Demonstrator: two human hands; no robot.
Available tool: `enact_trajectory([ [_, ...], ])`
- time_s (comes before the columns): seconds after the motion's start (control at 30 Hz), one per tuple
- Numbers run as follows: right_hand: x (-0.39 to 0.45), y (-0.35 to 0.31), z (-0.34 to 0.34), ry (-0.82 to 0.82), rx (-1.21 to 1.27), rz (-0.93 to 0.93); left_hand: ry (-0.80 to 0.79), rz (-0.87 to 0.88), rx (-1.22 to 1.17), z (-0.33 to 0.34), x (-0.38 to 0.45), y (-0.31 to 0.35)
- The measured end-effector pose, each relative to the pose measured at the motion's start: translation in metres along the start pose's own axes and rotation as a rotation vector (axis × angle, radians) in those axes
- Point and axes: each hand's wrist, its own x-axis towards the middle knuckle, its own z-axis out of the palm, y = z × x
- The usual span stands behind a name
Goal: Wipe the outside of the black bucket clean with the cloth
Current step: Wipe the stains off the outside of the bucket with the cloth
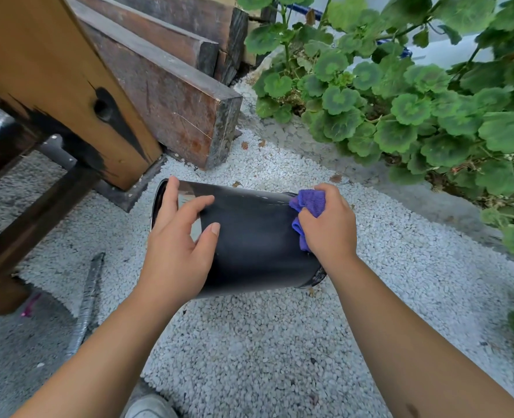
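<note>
The black bucket lies on its side on white gravel, its shiny rim to the left and its base to the right. My left hand rests spread over the rim end, fingers nearly straight against the wall, steadying it. My right hand grips a bunched purple cloth and presses it on the bucket's outside near the base. Much of the cloth is hidden inside my fist.
Dark wooden beams and a tan wooden post stand close behind and left of the bucket. Green leafy plants crowd the right side. A grey stick lies on the ground at the left. White gravel spreads below.
</note>
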Motion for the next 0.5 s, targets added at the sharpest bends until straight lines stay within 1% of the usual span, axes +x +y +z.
enact_trajectory([
  [0.07,0.001,0.007,-0.007,0.009,0.009,0.039,-0.005,0.008,0.003,0.000,0.002,-0.001],
  [0.1,0.002,0.009,-0.011,0.019,0.044,0.098,-0.007,0.010,0.008,0.000,0.002,-0.002],
  [0.13,0.004,0.011,-0.016,0.037,0.126,0.176,-0.010,0.013,0.014,0.000,0.002,-0.003],
  [0.17,0.007,0.013,-0.020,0.061,0.264,0.273,-0.012,0.011,0.016,-0.001,0.002,-0.006],
  [0.23,0.015,0.012,-0.027,0.125,0.616,0.440,-0.012,-0.018,-0.007,-0.004,0.001,-0.013],
  [0.27,0.019,0.011,-0.030,0.179,0.720,0.484,-0.011,-0.038,-0.014,-0.006,0.001,-0.016],
  [0.3,0.023,0.006,-0.033,0.234,0.720,0.497,-0.011,-0.056,-0.013,-0.008,0.001,-0.019],
  [0.33,0.026,0.000,-0.035,0.273,0.668,0.472,-0.013,-0.063,-0.009,-0.011,0.002,-0.021],
  [0.4,0.027,-0.020,-0.037,0.298,0.564,0.331,-0.024,-0.050,-0.020,-0.016,0.001,-0.023],
  [0.43,0.027,-0.030,-0.037,0.303,0.542,0.258,-0.039,-0.045,-0.030,-0.018,0.000,-0.023],
  [0.5,0.026,-0.048,-0.034,0.289,0.542,0.181,-0.073,-0.040,-0.040,-0.018,-0.001,-0.021],
])
